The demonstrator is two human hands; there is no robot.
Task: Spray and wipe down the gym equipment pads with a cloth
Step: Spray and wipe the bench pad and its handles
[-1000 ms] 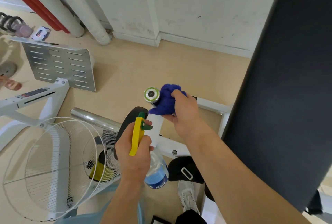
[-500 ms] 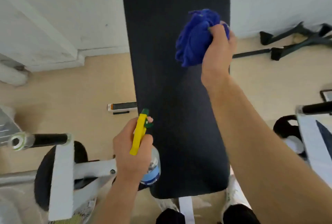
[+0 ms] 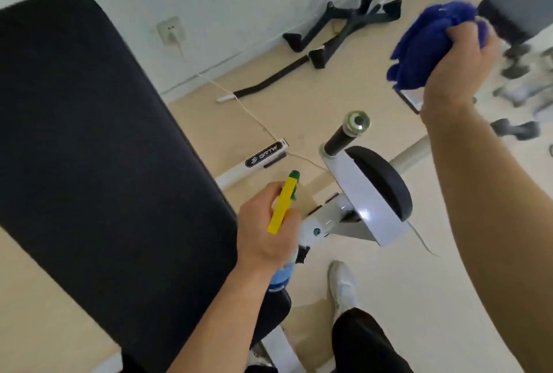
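Head view: the left hand point(image 3: 266, 235) holds the bottle point(image 3: 281, 275) low in the centre. Its fingers point(image 3: 263, 196) are clenched round the neck under the yellow trigger point(image 3: 282, 203). The nozzle points away from the person, along the right edge of the large pad point(image 3: 104, 148) and not at its face. The right hand point(image 3: 457, 64) is raised at upper right and grasps the bunched cloth point(image 3: 425, 46) in a closed fist. The cloth is in the air and touches no pad. The large pad fills the left of the frame; its surface shows no droplets, wet sheen or wipe streaks, so it cannot be told whether it has been treated. The round pad point(image 3: 386, 181) on the white frame lies between the two hands, below the metal-capped grip point(image 3: 356, 122), and also shows no moisture. A third pad point(image 3: 517, 16) sits at upper right, just behind the cloth and blurred. Straps point(image 3: 344, 31) lie on the floor point(image 3: 299, 97) by the wall, and a shoe point(image 3: 342, 285) stands below the frame. Judgement: no spraying or wiping is in hand at this moment; both tools are carried between surfaces. No pad can be confirmed as done. The round pad and the third pad probably remain.
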